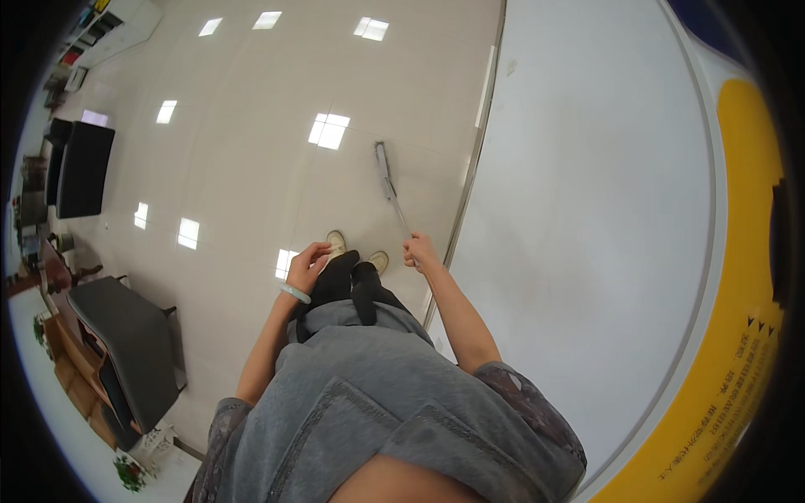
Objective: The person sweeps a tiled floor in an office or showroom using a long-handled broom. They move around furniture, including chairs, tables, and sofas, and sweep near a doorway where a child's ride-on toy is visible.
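Observation:
My right hand [421, 251] is closed around the grey handle [400, 215] of a long-handled broom. The broom's head [383, 166] rests on the tiled floor [251, 157] ahead of my feet, with dark bristles showing at its edges. My left hand [308, 264] holds nothing and hangs in front of my left thigh, its fingers loosely bent. A pale green bangle [295, 292] circles that wrist. Below the hands are my cream shoes [378, 261], dark trousers [333, 280] and a grey top [377, 377].
A white wall [597, 188] rises close on my right, with a yellow panel [748, 188] bearing writing. On the left stand a dark grey armchair [129, 352], a black box-shaped piece of furniture [85, 170] and a brown leather sofa [69, 371]. Ceiling lights reflect off the glossy tiles.

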Tool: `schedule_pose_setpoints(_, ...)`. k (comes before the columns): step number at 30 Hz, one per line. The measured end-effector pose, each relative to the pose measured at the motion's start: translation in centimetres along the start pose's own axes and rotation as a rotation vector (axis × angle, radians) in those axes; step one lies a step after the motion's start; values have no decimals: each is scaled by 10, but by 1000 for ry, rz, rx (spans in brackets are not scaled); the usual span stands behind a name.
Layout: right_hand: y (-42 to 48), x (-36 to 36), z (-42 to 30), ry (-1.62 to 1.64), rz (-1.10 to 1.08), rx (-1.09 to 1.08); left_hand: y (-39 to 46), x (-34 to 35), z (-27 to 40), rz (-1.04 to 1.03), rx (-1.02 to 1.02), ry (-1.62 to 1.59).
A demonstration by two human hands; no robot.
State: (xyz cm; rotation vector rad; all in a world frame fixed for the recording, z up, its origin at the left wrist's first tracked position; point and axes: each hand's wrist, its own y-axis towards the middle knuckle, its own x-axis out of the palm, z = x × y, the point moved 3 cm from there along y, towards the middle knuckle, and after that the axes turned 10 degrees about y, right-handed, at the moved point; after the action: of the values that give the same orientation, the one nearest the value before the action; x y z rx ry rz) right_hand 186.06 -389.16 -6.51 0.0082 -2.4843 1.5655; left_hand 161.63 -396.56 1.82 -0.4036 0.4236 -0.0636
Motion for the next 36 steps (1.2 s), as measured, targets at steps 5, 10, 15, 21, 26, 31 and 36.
schedule_pose_setpoints(5,-40,11,6,-376,-64,-26,3,-9,-20,10,-11,-32)
schedule_pose_setpoints(10,-51,47,20,-178,-262,209,1,-31,-31,57,-39,-51)
schedule_pose_setpoints(15,11,74,64,66,-320,420,-7,-49,-53,89,-60,-48)
schedule_pose_setpoints(21,38,47,16,145,-226,389,-19,-69,-78,175,-129,-73)
schedule_pose_setpoints(26,61,13,-56,71,-144,384,-18,-73,-91,216,-168,-105)
schedule_pose_setpoints(31,31,62,-91,-175,-49,144,-20,-77,-93,242,-212,-121)
schedule_pose_setpoints(36,-14,83,-83,-216,-103,157,-19,-71,-88,252,-236,-161)
